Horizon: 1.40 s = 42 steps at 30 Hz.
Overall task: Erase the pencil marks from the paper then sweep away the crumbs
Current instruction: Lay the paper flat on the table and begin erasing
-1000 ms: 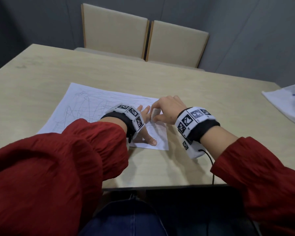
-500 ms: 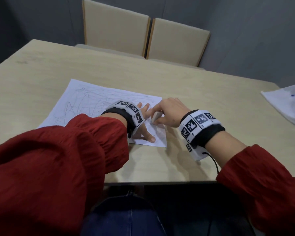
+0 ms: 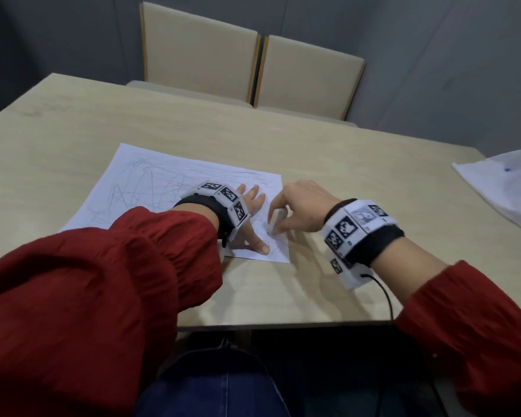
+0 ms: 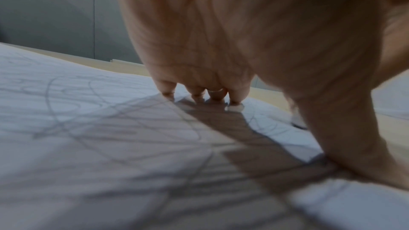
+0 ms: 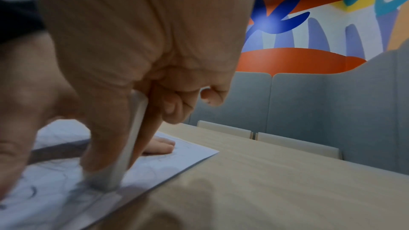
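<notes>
A white sheet of paper [image 3: 151, 188] covered in grey pencil scribbles lies on the wooden table [image 3: 343, 176]. My left hand [image 3: 251, 219] lies flat on the paper's right part, fingers spread and thumb pressed near the front edge. In the left wrist view its fingers [image 4: 199, 90] rest straight on the paper [image 4: 88, 120]. My right hand [image 3: 292, 212] pinches a white eraser [image 3: 275, 221] and holds its lower end on the paper near the right edge. The right wrist view shows the eraser [image 5: 124, 153] upright between thumb and fingers, its tip on the paper [image 5: 168, 163].
Two beige chairs [image 3: 253, 61] stand behind the table's far edge. Another white sheet [image 3: 506, 185] lies at the table's right edge. A black cable [image 3: 385, 293] runs from my right wristband over the table's front edge. Bare table surrounds the paper.
My right hand with the eraser has shifted a little back toward me and to the right along the paper's right part. My left hand has stayed pressed on the sheet.
</notes>
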Tool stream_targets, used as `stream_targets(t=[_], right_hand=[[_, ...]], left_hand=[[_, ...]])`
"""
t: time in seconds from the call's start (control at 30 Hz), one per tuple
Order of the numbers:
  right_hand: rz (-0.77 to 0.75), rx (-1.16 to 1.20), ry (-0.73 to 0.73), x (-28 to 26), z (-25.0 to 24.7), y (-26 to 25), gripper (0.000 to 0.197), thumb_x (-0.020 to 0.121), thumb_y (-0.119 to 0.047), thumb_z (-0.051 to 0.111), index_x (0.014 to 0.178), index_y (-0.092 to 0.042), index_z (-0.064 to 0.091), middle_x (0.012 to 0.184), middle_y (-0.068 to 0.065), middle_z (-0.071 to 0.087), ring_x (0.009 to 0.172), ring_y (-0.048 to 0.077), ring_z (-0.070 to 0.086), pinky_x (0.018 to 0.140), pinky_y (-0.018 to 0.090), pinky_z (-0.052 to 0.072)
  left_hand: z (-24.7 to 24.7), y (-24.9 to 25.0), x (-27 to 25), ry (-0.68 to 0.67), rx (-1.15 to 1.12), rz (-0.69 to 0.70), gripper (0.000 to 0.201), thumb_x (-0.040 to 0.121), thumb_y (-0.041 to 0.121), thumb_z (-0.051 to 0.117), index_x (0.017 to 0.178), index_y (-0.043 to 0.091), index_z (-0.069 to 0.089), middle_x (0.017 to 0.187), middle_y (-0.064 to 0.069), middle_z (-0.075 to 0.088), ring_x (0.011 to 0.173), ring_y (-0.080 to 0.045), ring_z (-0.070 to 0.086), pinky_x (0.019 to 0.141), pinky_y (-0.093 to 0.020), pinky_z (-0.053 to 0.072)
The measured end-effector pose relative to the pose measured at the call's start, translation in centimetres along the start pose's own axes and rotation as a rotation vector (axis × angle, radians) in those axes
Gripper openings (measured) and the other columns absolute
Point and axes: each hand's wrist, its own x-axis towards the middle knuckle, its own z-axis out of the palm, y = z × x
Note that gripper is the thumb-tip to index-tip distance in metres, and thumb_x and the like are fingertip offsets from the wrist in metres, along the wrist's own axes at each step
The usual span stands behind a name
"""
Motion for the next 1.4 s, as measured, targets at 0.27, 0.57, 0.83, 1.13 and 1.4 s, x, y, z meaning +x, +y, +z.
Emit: stream_targets(t=[0.27,0.57,0.83,1.13,1.4], right_hand=[[0.058,-0.049,0.176,1.7,0.5,-0.4,0.017,0.077,-0.019,0.067,0.088,-0.031,0.073,0.075,-0.013,0.066,0.072,0.009,0.046,0.076,0.025,0.030],[0.067,-0.065,0.159,1.9,0.1,0.4,0.018,0.077,-0.028,0.072,0.093,-0.035,0.073,0.072,-0.018,0.059,0.075,0.008,0.049,0.078,0.028,0.026],[-0.009,-0.157,0.004,0.3,-0.1,1.1,0.015,0.077,-0.035,0.074,0.092,-0.036,0.072,0.062,-0.020,0.048,0.065,0.007,0.041,0.075,0.025,0.025],[0.034,-0.171,0.110,1.3,0.2,1.0,0.015,0.076,-0.029,0.074,0.090,-0.035,0.072,0.069,-0.014,0.054,0.077,0.013,0.048,0.077,0.025,0.024],[0.057,-0.147,0.166,2.2,-0.6,-0.2,0.017,0.077,-0.034,0.074,0.094,-0.036,0.073,0.077,-0.012,0.061,0.083,0.015,0.052,0.078,0.028,0.025]], left_hand=[[-0.5,0.3,-0.8,0.030,-0.052,0.036,0.122,0.068,0.069,0.071,0.153,0.036,-0.010,0.161,0.000,-0.017,0.148,-0.027,-0.015,0.117,-0.055,0.003],[-0.3,0.4,-0.5,0.029,-0.032,0.011,0.126,0.068,0.071,0.069,0.153,0.026,-0.013,0.161,0.000,-0.019,0.148,-0.025,-0.016,0.118,-0.052,0.001],[0.2,0.3,-0.1,0.006,-0.024,0.000,0.133,0.064,0.076,0.068,0.153,0.022,-0.015,0.160,0.001,-0.023,0.147,-0.025,-0.020,0.120,-0.050,-0.003],[-0.1,0.2,0.1,-0.008,-0.005,-0.007,0.131,0.065,0.077,0.065,0.153,0.023,-0.016,0.159,0.003,-0.024,0.147,-0.024,-0.020,0.119,-0.051,-0.002],[0.0,-0.1,0.4,0.012,-0.019,0.011,0.131,0.064,0.076,0.067,0.152,0.029,-0.017,0.160,0.000,-0.022,0.148,-0.027,-0.018,0.117,-0.053,-0.001]])
